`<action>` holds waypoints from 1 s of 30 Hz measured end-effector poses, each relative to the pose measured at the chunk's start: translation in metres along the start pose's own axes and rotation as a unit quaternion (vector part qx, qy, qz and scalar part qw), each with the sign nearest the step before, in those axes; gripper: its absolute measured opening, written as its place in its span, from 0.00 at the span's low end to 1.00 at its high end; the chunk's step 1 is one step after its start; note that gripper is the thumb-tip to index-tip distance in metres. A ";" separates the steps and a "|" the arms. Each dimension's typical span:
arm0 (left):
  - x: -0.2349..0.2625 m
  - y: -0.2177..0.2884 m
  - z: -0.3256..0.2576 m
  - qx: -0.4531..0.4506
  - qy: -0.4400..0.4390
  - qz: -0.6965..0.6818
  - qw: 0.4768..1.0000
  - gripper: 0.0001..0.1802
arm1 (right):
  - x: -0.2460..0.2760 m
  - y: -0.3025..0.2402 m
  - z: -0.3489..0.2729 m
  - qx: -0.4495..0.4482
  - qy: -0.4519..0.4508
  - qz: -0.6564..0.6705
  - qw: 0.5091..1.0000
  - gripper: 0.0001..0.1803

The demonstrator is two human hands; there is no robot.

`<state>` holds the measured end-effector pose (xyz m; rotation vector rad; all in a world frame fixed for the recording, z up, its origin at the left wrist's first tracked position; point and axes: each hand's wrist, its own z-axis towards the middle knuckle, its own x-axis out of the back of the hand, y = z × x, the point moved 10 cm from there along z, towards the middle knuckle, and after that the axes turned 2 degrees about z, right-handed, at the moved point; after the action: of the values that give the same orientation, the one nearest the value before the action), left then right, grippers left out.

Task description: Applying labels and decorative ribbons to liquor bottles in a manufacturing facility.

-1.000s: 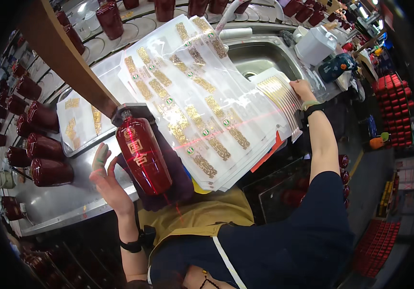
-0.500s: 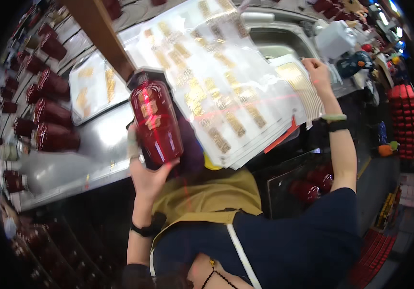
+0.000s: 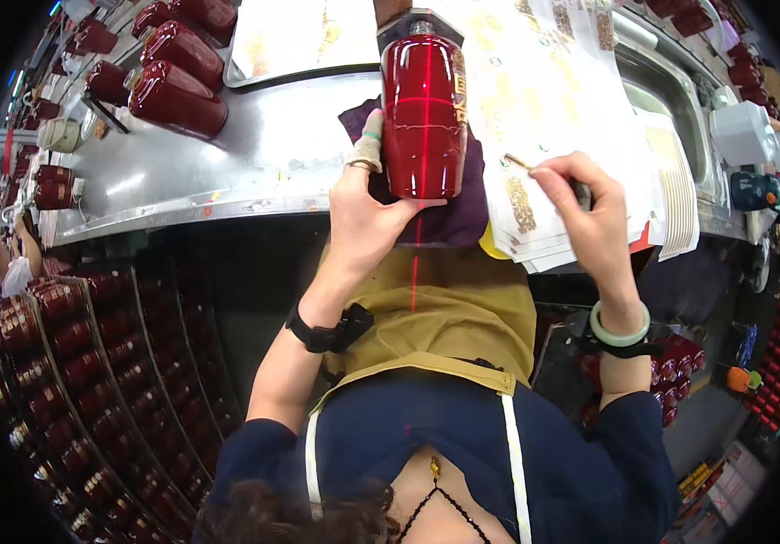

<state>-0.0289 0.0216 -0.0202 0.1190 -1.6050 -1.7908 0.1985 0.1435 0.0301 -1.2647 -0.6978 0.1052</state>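
Observation:
A glossy dark red bottle (image 3: pixel 408 150) lies at the table's front edge over a dark purple cloth (image 3: pixel 471 213), its neck pointing away from me. My left hand (image 3: pixel 358 218) grips it, thumb at the base and fingers along its left side; one finger is wrapped in pale tape. Gold characters show on the bottle's right side, and a red laser cross falls on its upper face. Over the decal sheets, my right hand (image 3: pixel 594 218) pinches a thin gold-brown strip (image 3: pixel 518 162) between thumb and fingertips. Gold decals are printed on the white sheets (image 3: pixel 548 118) beneath.
A metal table (image 3: pixel 254 163) spans the front. Several red bottles (image 3: pixel 177 100) stand at the left, near a tray (image 3: pixel 299 74) with a white sheet. A sink (image 3: pixel 680 113) is at the right. Racks (image 3: pixel 91 363) full of red bottles fill the lower left.
My right hand has moved left from the stack's right edge to over the sheets and now pinches a strip. The bottle has turned, so its gold characters face right. My view has shifted.

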 end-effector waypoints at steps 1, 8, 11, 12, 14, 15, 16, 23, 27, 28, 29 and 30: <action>-0.001 0.005 0.001 -0.020 -0.009 0.011 1.000 0.51 | -0.008 0.000 -0.002 -0.001 -0.005 -0.007 1.000 0.06; -0.002 0.010 -0.003 -0.069 -0.001 0.052 0.996 0.56 | -0.056 -0.047 -0.006 0.041 -0.042 0.077 0.995 0.04; -0.008 0.006 -0.010 -0.037 -0.049 -0.014 0.998 0.56 | -0.070 -0.048 -0.007 0.037 -0.062 0.056 0.996 0.04; -0.012 0.006 -0.013 -0.030 -0.074 -0.069 0.994 0.55 | -0.073 -0.036 -0.007 0.015 -0.054 0.061 0.997 0.04; -0.009 0.008 -0.021 -0.054 -0.085 -0.038 0.994 0.47 | -0.074 -0.024 -0.008 0.008 -0.047 0.058 0.997 0.05; -0.008 0.001 -0.021 -0.003 -0.079 -0.152 0.985 0.43 | -0.072 -0.019 -0.008 0.003 -0.037 0.052 0.998 0.05; -0.009 -0.007 -0.023 0.048 -0.071 -0.265 0.960 0.40 | -0.073 -0.016 -0.009 0.001 -0.039 0.053 0.998 0.05; -0.016 -0.007 -0.021 0.049 -0.048 -0.230 0.971 0.36 | -0.075 -0.008 -0.011 -0.029 -0.014 0.060 0.998 0.07; -0.016 -0.005 -0.021 0.049 -0.052 -0.233 0.970 0.37 | -0.074 0.001 -0.012 -0.047 0.010 0.049 0.998 0.08; -0.017 -0.005 -0.022 0.050 -0.052 -0.233 0.970 0.37 | -0.075 0.003 -0.013 -0.048 0.010 0.049 0.998 0.08; -0.016 -0.005 -0.021 0.044 -0.049 -0.232 0.970 0.37 | -0.075 0.002 -0.013 -0.038 0.017 0.051 0.998 0.08; -0.016 -0.005 -0.021 0.039 -0.045 -0.232 0.971 0.37 | -0.074 0.000 -0.013 -0.028 0.025 0.053 0.998 0.08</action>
<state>-0.0082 0.0125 -0.0353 0.4905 -1.8203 -2.1031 0.1470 0.1001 -0.0029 -1.3537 -0.5946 0.1414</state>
